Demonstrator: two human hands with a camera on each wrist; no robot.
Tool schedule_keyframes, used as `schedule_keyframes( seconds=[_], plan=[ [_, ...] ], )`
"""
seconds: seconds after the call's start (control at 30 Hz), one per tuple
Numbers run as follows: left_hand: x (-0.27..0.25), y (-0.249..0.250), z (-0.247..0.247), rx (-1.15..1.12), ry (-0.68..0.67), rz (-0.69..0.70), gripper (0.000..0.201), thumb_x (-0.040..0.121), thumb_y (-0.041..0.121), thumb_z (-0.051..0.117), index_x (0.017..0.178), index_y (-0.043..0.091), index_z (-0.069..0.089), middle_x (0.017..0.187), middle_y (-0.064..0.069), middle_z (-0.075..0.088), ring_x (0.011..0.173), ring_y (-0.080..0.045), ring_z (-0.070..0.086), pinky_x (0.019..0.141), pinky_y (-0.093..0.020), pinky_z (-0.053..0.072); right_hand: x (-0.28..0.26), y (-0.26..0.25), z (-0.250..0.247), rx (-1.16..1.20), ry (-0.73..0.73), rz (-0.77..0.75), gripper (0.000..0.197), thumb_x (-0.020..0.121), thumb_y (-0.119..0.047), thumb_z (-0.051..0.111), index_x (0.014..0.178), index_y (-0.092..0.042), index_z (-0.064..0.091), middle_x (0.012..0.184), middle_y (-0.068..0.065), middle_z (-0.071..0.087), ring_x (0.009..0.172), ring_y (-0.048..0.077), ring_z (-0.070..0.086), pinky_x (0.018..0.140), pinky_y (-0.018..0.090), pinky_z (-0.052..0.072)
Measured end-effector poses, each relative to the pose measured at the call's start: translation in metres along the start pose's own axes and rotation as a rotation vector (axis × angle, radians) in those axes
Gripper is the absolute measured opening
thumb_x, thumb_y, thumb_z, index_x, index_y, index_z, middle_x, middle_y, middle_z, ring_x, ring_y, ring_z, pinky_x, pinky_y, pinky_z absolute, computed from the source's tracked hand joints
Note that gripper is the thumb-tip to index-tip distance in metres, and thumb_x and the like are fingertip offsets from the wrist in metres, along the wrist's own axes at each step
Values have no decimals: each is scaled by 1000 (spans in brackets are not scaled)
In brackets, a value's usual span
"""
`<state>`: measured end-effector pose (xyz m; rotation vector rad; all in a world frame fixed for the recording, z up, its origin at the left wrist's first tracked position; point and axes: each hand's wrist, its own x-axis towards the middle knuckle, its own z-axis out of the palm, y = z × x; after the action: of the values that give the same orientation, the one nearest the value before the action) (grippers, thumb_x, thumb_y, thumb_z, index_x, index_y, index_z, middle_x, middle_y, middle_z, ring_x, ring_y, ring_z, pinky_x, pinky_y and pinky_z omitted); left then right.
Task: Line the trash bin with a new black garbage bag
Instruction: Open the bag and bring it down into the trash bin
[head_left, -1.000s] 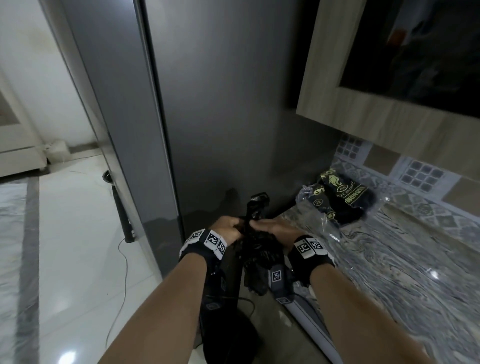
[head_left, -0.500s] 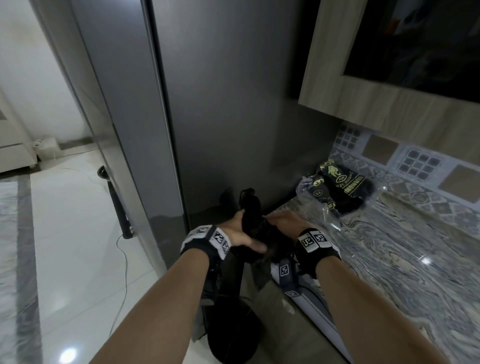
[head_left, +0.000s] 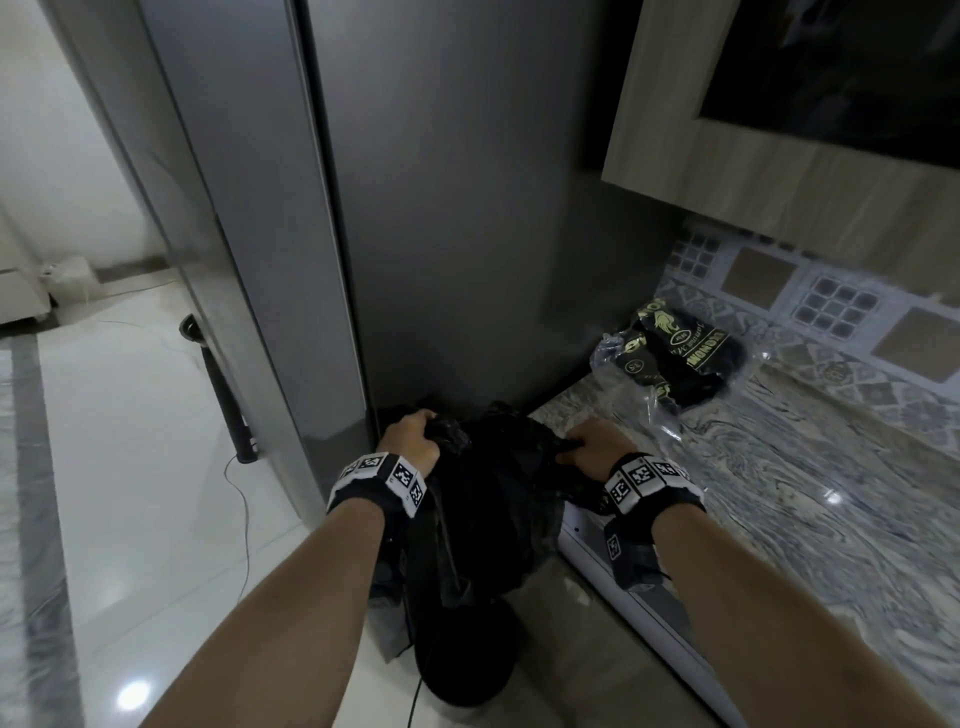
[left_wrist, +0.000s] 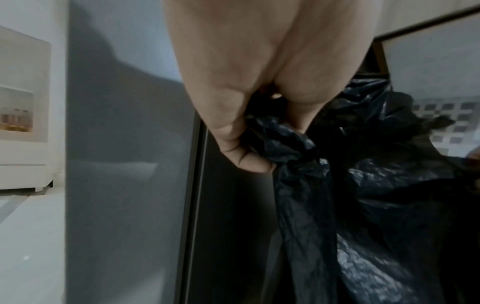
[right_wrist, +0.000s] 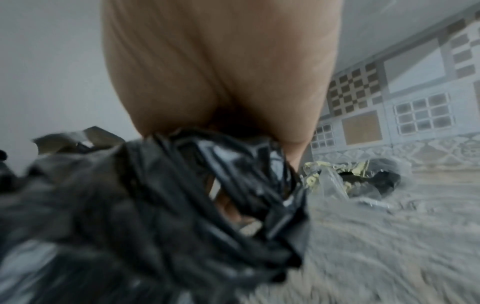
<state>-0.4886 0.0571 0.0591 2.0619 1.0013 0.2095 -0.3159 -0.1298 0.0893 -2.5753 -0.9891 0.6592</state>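
1. My left hand (head_left: 410, 441) has its fingers curled tight round a bunched edge of the black garbage bag (head_left: 488, 499)
2. My right hand (head_left: 597, 447) grips the opposite bunched edge, over the countertop's (head_left: 779, 519) corner
3. The bag hangs between both hands, above the dark trash bin (head_left: 467, 660) on the floor
4. Farther back, a packet of bags (head_left: 680, 358) lies on the countertop beside the grey fridge (head_left: 467, 208)
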Motion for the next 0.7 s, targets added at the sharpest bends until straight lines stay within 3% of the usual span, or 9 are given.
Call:
schedule_keyframes(
  seconds=[0.13,0.27,0.4,0.57,0.7],
  plan=[
    [-4,-20,20,123,-50,5,30,80,22,63,110,19,63,102,-11,70,95,-32,65,83,-36,54,7,2,27,6,8,41,20,85,-20,61,92,-4,70,92,13,67,89,25,62,71,28,42],
    [4,-50,47,232,-67,0,25,84,16,55,108,16,63,102,-15,69,97,-36,64,84,-41,54,21,11,69,-28,8,64,20,86,-24,56,95,-10,66,93,10,66,91,31,65,68,32,48],
    [13,-101,90,274,-118,-40,25,86,17,54,110,15,61,107,-17,68,101,-36,63,83,-38,52,37,32,128,-58,-57,104,25,89,-23,53,109,-15,64,106,11,68,96,31,64,75,34,52],
    [27,-175,156,193,-169,-108,31,89,24,53,119,17,57,117,-16,64,106,-36,60,90,-42,50,69,74,214,-21,-160,173,33,91,-19,51,124,-16,59,118,17,66,107,36,62,90,43,53],
    [46,-239,213,149,-135,-110,34,87,20,53,121,17,55,122,-13,61,107,-34,59,91,-43,49,102,112,297,44,-159,225,32,91,-20,48,120,-17,60,119,15,66,111,34,61,93,40,50]
  ],
)
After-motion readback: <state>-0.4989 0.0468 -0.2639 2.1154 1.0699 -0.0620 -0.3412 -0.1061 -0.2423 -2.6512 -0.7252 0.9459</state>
